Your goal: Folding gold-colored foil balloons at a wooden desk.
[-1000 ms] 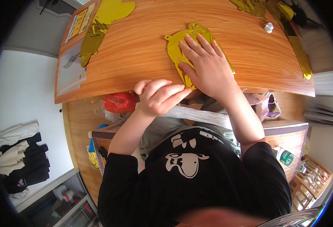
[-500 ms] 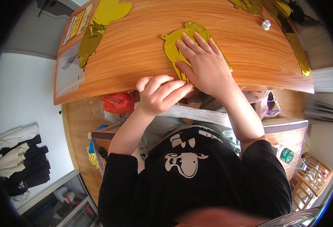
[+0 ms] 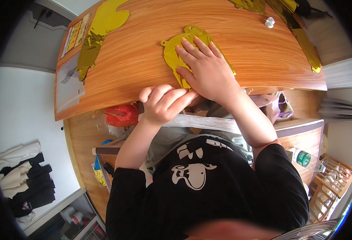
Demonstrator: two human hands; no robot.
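A flat gold foil balloon [image 3: 171, 52] with small tabs at its far end lies on the wooden table near the front edge. My right hand [image 3: 208, 68] presses down on it, palm down, fingers spread and thumb out to the side. At the table edge, my left hand [image 3: 162, 103] has bent fingers, their tips meeting the near end of the foil. Its thumb is hidden beneath, but the fingers appear to pinch the balloon there.
On the wooden table [image 3: 136, 60], another gold foil balloon [image 3: 104, 24] lies left, beside a clear plastic sleeve [image 3: 70, 82]. Another long gold foil piece [image 3: 300, 38] is at the right, near a small white object [image 3: 269, 22]. A red bag [image 3: 122, 115] sits below the edge.
The whole view has shifted slightly, so the table appears a little further left. My right hand stays flat on the balloon; my left fingers are slightly more bent at its near end.
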